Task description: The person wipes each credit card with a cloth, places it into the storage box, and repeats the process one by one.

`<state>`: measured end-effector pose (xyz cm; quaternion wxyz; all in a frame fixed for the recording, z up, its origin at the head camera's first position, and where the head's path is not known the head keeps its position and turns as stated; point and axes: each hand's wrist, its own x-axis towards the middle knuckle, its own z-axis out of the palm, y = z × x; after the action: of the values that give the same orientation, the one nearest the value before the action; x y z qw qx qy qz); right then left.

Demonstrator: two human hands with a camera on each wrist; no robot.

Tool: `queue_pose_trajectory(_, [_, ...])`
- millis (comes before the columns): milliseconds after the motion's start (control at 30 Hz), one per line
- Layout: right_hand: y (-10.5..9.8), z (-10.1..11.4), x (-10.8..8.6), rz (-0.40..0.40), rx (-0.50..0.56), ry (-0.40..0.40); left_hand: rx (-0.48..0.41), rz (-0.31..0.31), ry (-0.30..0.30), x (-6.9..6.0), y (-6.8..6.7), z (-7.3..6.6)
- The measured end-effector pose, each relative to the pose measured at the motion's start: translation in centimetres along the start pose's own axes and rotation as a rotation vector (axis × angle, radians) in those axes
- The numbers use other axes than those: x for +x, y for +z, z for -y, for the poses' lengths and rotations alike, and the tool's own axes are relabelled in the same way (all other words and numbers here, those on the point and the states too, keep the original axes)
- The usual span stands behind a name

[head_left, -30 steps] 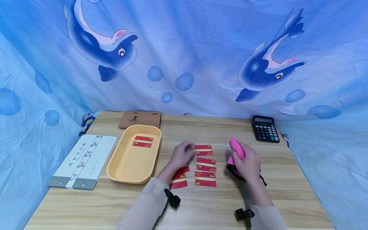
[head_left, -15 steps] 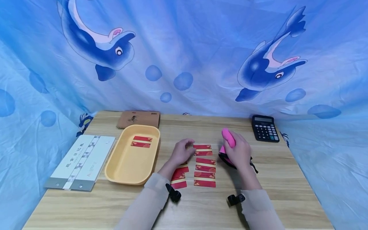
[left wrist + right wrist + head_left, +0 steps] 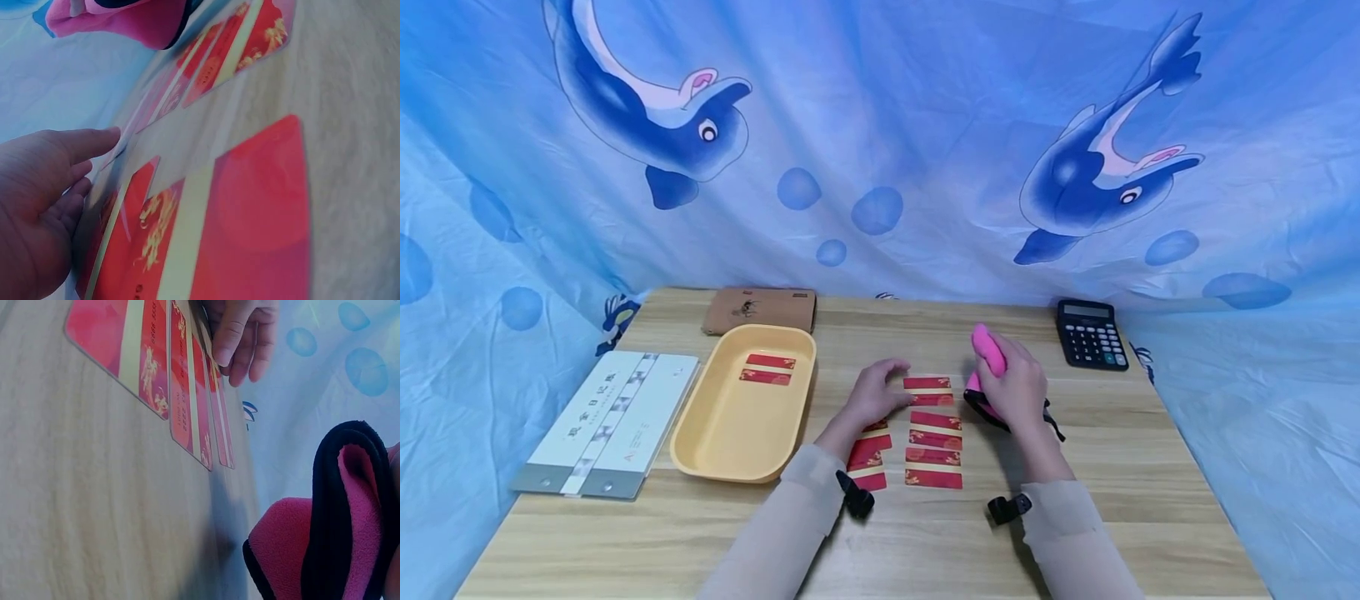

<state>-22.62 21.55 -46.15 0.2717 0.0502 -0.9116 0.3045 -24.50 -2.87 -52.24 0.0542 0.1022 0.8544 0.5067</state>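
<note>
My left hand (image 3: 874,393) rests at the left edge of the farthest red card (image 3: 928,392) in a column on the table. Its thumb is at that card, and its fingers are loosely bent with nothing gripped. Two more red cards with a cream band, a middle card (image 3: 936,430) and a near card (image 3: 933,468), lie below it. Other overlapping red cards (image 3: 868,467) lie partly hidden beneath my left wrist. My right hand (image 3: 1018,387) grips a folded pink cloth with black edging (image 3: 284,540), raised above the table to the right of the column.
A yellow tray (image 3: 730,467) at the left has red cards inside. Beyond it lies a brown wallet-like item (image 3: 760,311); a white-and-grey ledger (image 3: 610,417) is farther left. A black calculator (image 3: 1092,335) sits back right. A blue dolphin-print curtain (image 3: 955,167) surrounds the table.
My right hand has moved left and slightly away from me with the pink cloth, closer to the card column. My left hand has stayed by the far card, its fingers spread a little wider.
</note>
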Motion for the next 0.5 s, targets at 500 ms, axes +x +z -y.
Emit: queue_pose_trajectory(500, [-0.8, -0.2, -1.4, 0.024, 0.028, 0.023, 0.087, 0.066, 0.024, 0.0, 0.1, -0.2])
